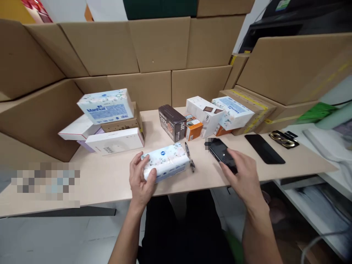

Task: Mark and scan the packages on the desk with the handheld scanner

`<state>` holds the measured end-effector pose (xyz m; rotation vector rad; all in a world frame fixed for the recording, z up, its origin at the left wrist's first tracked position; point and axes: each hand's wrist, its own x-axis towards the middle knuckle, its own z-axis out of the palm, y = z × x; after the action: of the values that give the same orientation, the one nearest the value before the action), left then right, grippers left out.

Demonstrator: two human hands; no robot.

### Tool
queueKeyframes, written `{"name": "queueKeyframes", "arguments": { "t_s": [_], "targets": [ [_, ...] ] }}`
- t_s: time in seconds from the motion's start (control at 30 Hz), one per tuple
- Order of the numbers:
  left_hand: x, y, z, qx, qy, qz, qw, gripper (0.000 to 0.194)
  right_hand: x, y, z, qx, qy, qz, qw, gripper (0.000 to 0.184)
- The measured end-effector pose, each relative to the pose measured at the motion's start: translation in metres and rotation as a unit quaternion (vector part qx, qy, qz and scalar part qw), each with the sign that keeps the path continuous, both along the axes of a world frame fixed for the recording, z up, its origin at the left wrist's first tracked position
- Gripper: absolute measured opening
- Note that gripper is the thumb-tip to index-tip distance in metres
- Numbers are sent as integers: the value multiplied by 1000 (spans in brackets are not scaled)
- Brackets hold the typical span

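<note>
My left hand (142,179) is closed around the left end of a white floral tissue pack (169,161), which rests on the table near its front edge. A black smartphone (222,154) lies at a slant further right, with my right hand (243,170) gripping its near end between thumb and fingers. Whether the phone touches the table I cannot tell. Between the two, by the pack's right end, is a dark pen (189,157). To the right of my right hand lies a flat black slab (264,148), perhaps another phone or a case.
Cardboard panels (154,88) wall the table's back. At left, another tissue pack (106,106) sits on boxes, behind a white box (115,141). A brown box (172,123), an orange box (194,127), a white carton (205,115) and a tissue pack (233,112) stand centre-right. A coiled cable (283,139) lies right.
</note>
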<state>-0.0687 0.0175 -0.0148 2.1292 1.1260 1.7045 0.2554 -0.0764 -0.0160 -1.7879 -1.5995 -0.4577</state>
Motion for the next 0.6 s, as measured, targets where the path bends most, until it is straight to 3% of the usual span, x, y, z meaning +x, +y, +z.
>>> {"name": "queueKeyframes", "arguments": {
  "t_s": [0.1,0.17,0.27,0.47,0.6],
  "targets": [
    [0,2,-3,0,-21,-10,1000,41,23,-24,-11,-63,22,-105,992,88],
    [1,4,-6,4,-54,-13,998,45,31,-31,-17,-135,47,-116,983,99],
    [3,8,-11,26,-107,24,994,49,32,-31,-20,-192,82,-94,973,96],
    [1,5,-21,163,-155,170,959,45,20,-17,-13,-187,94,-70,975,86],
    [7,-26,-26,250,-131,145,948,31,11,-7,-17,-145,110,-93,979,74]
  ]
}}
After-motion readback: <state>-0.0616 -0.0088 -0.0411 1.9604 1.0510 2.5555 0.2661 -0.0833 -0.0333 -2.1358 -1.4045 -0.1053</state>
